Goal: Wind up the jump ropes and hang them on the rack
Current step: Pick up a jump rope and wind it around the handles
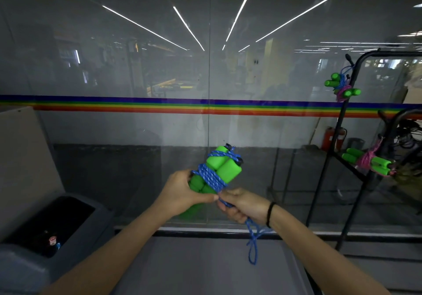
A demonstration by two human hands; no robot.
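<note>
My left hand (185, 194) grips paired green foam handles (222, 165), blue rope (211, 178) coiled tightly around their middle; my right hand (245, 205) pinches its loose tail.

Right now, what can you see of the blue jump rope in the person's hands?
The blue jump rope has a braided cord, blue flecked with white, and bright green handles that look like foam, with dark end caps. The handles lie side by side, tilted up to the right, the cord wound several times around their middle. The left hand grips their lower ends; the right hand holds the loose cord, which hangs below in a loop.
</note>
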